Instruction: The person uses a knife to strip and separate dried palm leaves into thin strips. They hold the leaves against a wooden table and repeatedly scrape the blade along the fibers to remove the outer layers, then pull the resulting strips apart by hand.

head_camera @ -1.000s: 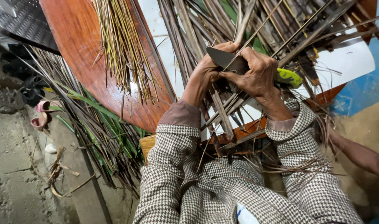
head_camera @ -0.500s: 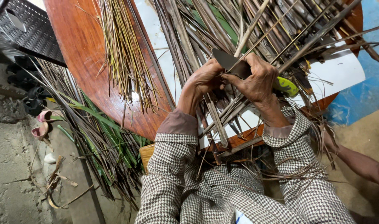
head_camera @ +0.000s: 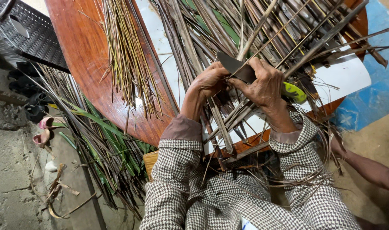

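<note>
The right hand [head_camera: 267, 85] grips a green-handled knife [head_camera: 241, 70], blade across a dried leaf rib [head_camera: 222, 127]; the left hand [head_camera: 207, 83] pinches that rib steady over the round wooden worktop [head_camera: 84, 64].

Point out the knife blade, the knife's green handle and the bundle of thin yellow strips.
knife blade [head_camera: 237, 68], head view, flat of the dark blade.
green handle [head_camera: 294, 92], head view, its exposed end.
bundle of thin yellow strips [head_camera: 126, 64], head view, mid-bundle.
</note>
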